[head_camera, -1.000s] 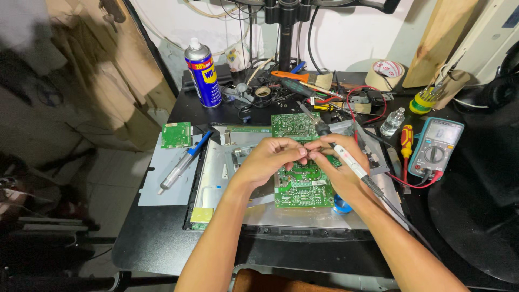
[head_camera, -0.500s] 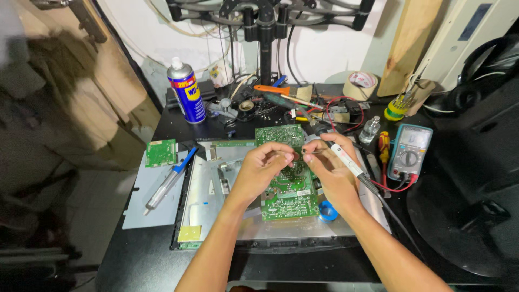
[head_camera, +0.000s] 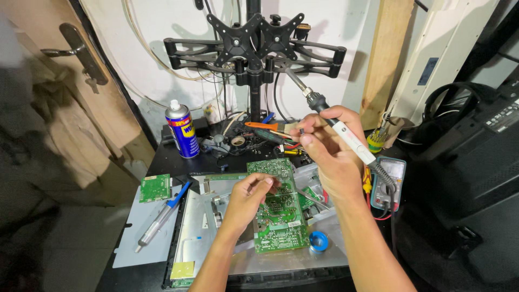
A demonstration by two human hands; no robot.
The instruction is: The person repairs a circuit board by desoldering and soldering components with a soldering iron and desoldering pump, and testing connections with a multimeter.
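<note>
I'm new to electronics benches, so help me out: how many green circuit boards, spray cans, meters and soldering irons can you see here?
Green boards: 3, one under the left hand at, one at, one at
Spray can: 1
Meter: 1
Soldering iron, held in the right hand: 1
Total: 6

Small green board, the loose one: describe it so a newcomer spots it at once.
Start at the black table and find the blue and yellow spray can at its back left. Nearer the camera from the can, on a grey sheet, lies the small green board, beside a blue-tipped tool. It is squarish, far smaller than the large green board under the left hand, and untouched.
</note>
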